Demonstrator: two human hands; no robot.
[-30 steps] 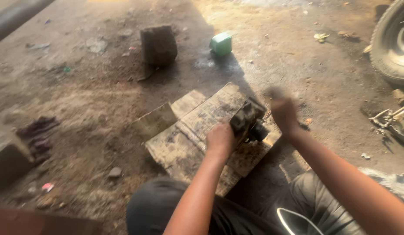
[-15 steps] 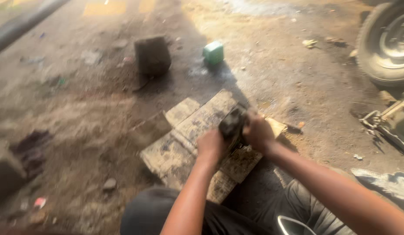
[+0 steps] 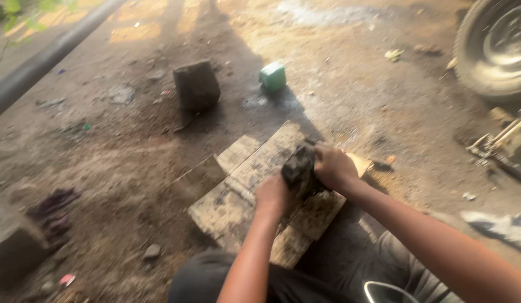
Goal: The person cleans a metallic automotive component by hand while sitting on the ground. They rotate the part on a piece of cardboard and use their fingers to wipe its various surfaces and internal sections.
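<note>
You have both hands on a dark, grimy, blocky metal part, about fist-sized by the look of it, which sits on a flattened, stained sheet of brown cardboard laid on the dirt floor in front of your knees. Your left hand is closed against the near side of the part, fingers curled onto it; your right hand is wrapped over its far, upper side. So each grip is closed on the same piece, one from either end, though the fingertips themselves are hidden behind the part and you cannot tell how deep they hook.

Judge it as heavy for its size and fully rigid: it looks like cast or machined metal, so it will not give under pressure and will not bruise, but it could hurt a toe or a finger caught under it. The black coating looks like oil and dirt, so expect the surface to be slippery. Take hold on edges, lugs or recesses rather than on flat greasy faces, and keep a palm beneath or against its weight instead of pinching. The cardboard is soft and will slide on the dirt, so do not lean on it for bracing.

Further off on the floor stand a dark squarish stone block and a small green box, well apart from your hands. A vehicle tyre shows at the upper right.
</note>
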